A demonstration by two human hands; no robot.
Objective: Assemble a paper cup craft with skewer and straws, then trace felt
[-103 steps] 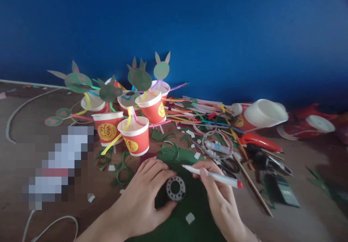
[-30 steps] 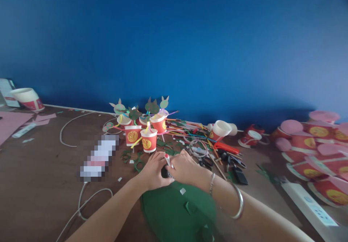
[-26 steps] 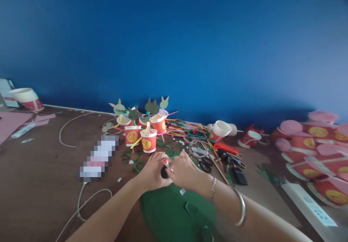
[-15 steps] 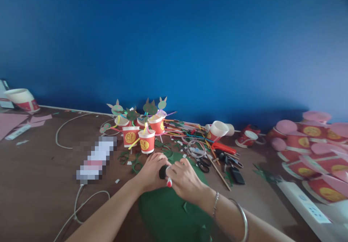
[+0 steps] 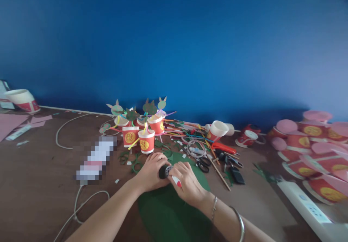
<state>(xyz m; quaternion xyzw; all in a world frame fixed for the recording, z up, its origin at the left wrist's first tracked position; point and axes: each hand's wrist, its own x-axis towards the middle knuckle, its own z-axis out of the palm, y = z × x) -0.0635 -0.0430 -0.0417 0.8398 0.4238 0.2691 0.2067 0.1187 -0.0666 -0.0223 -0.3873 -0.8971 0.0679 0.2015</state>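
Near the middle, my left hand is closed round a small black round object, which it holds over a green paper sheet. What the object is I cannot make out. Pinched in my right hand is a white marker with a red end, right beside the round object. Its tip is hidden by my fingers. Beyond the hands stand red and white paper cups with green animal-head cutouts and coloured strips. Green paper scraps lie left of the sheet.
Scissors, a red-orange tool, thin sticks and a black box-like item lie to the right. Farther right are a white power strip and stacked cups with pink discs. A cable runs at left.
My right hand has shifted slightly and turned, swinging the marker's red end to the right. More of the round object's edge shows. My left hand stays nearly in place.
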